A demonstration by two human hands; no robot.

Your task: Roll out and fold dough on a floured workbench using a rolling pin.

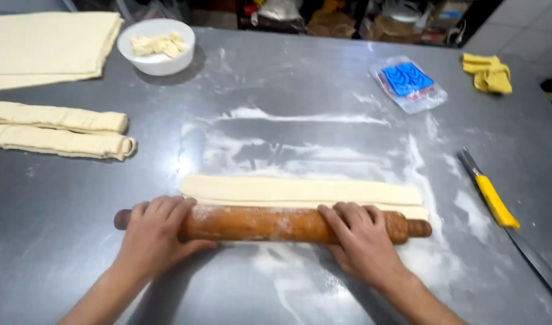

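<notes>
Bare forearms, sleeveless, no gloves

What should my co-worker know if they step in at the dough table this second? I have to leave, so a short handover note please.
Left hand and right hand: both palms down on the wooden rolling pin, one towards each end.
The pin lies on the near edge of a long folded dough strip on the floured steel table.
Done, by the look of it: two rolled strips set aside at left.
Left: this strip appears only partly rolled.
Yellow-handled knife lies at right.
</notes>
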